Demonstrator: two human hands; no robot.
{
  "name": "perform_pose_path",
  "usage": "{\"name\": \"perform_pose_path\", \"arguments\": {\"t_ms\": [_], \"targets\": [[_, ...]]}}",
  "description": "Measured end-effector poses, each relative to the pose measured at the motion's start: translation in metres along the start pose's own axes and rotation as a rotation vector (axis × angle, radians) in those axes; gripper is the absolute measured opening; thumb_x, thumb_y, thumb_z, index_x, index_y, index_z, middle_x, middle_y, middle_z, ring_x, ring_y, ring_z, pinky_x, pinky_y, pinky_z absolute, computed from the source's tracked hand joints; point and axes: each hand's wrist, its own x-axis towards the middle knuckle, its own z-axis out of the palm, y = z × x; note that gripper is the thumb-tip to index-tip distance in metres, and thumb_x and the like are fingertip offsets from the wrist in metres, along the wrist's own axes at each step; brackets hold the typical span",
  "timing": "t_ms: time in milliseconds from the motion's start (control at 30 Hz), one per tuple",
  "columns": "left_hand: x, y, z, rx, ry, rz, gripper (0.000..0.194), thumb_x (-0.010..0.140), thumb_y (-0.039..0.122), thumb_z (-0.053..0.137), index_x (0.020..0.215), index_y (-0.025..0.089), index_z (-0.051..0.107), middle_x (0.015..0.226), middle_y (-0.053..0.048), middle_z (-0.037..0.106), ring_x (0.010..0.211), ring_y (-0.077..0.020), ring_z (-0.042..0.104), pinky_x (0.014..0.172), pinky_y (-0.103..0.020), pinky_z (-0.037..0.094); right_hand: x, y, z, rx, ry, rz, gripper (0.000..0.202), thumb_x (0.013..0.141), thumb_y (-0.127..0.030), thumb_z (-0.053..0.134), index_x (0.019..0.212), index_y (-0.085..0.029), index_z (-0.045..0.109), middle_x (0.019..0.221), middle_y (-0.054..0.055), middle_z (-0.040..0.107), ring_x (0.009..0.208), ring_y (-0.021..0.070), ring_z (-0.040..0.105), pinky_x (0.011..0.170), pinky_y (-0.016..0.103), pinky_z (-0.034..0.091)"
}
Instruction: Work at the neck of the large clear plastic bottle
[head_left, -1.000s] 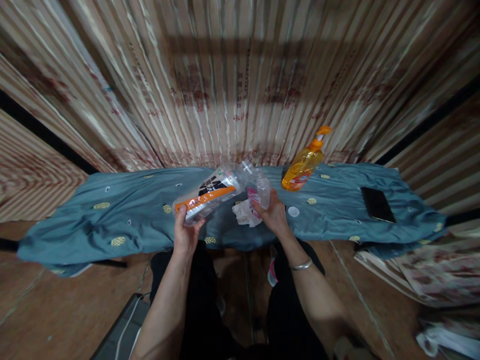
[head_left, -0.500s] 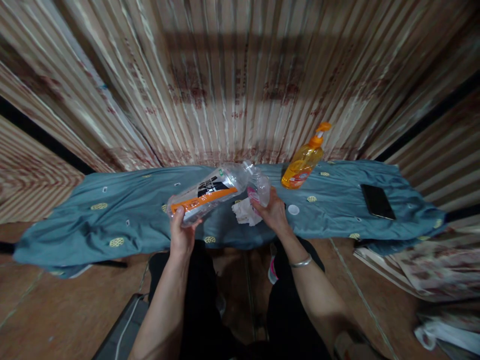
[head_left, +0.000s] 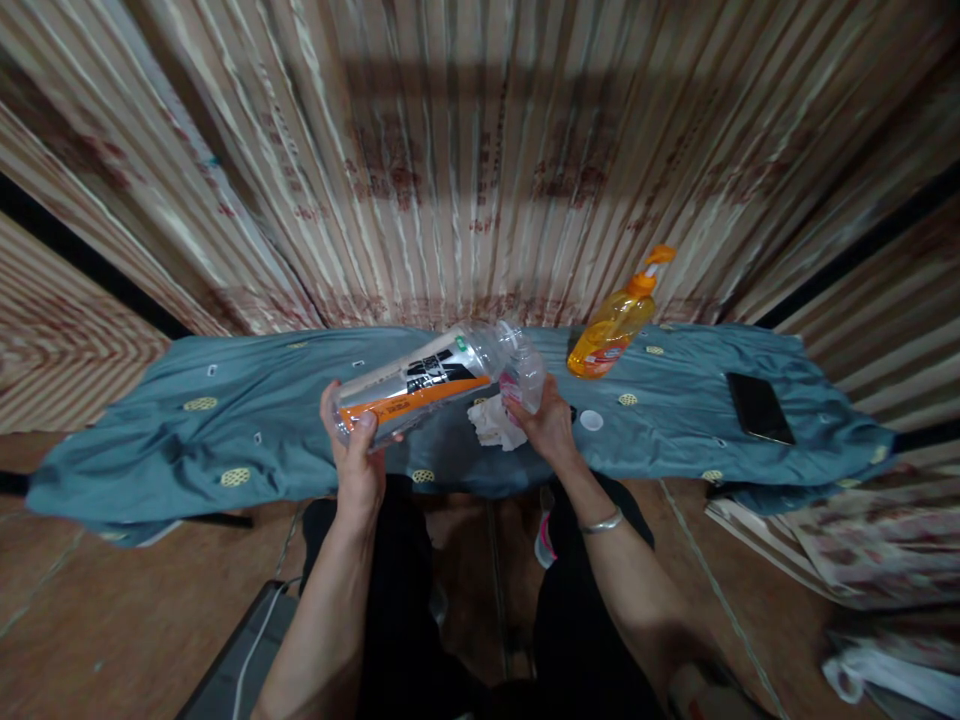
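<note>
From the head camera, a person seated at a narrow tabletop (head_left: 161, 460), draped in a teal cloth (head_left: 679, 440) with yellow pineapple-like motifs, handles two clear plastic bottles in front of a striped curtain (head_left: 480, 160). The left hand (head_left: 360, 465) has its fingers wrapped around the base end of a large bottle (head_left: 420, 380) with a silver, orange and black label, thumb on the near side. That bottle is tilted well over, its neck pointing up and to the right, over the middle of the tabletop.

The right hand (head_left: 550, 425), below a silver bangle (head_left: 602, 522) at the wrist, has its fingers closed around a smaller clear bottle (head_left: 531, 372) marked in pink. The necks of the two bottles come together in the view; whether they touch cannot be told. Just below the smaller bottle is a crumpled white piece of paper (head_left: 496, 424).

To the right of the right hand lies a round white disc (head_left: 591, 420). Farther back stands a pump bottle (head_left: 609, 335) of orange liquid with an orange top, and near the tabletop's right end rests a dark, flat, phone-like object (head_left: 759, 407). Below, a pink-and-grey shoe (head_left: 545, 543) shows between the person's dark-clad legs.
</note>
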Motion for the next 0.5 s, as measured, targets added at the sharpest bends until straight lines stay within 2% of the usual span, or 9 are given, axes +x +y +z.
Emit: {"name": "perform_pose_path", "arguments": {"t_ms": [233,367,500], "targets": [[0.0027,0.0015,-0.0031,0.083,-0.013,0.081,0.082,0.064,0.044,0.083,0.137,0.032,0.047,0.115,-0.006,0.059,0.084,-0.0195,0.061,0.053,-0.023,0.049,-0.0021,0.0064,0.0039,0.000,-0.017,-0.001,0.066,0.080,-0.057,0.069,0.129,-0.015,0.054,0.110,0.017,0.073,0.097,0.0345,0.073,0.082,0.047,0.058],[0.0028,0.0009,-0.0036,0.083,-0.018,0.082,0.080,0.064,0.043,0.083,0.135,0.034,0.049,0.114,-0.006,0.057,0.084,-0.0185,0.059,0.052,-0.021,0.050,-0.0036,0.0079,0.0057,0.000,-0.026,0.001,0.065,0.080,-0.058,0.068,0.127,-0.014,0.054,0.107,0.017,0.073,0.095,0.0348,0.073,0.082,0.048,0.058],[0.0030,-0.0010,-0.0044,0.093,-0.041,0.106,0.075,0.067,0.043,0.082,0.135,0.036,0.050,0.115,-0.005,0.056,0.087,-0.0185,0.060,0.057,-0.024,0.054,-0.0045,0.0083,0.0047,-0.025,-0.036,-0.006,0.066,0.080,-0.056,0.069,0.128,-0.014,0.052,0.107,0.017,0.073,0.095,0.0357,0.073,0.081,0.049,0.058]]}}
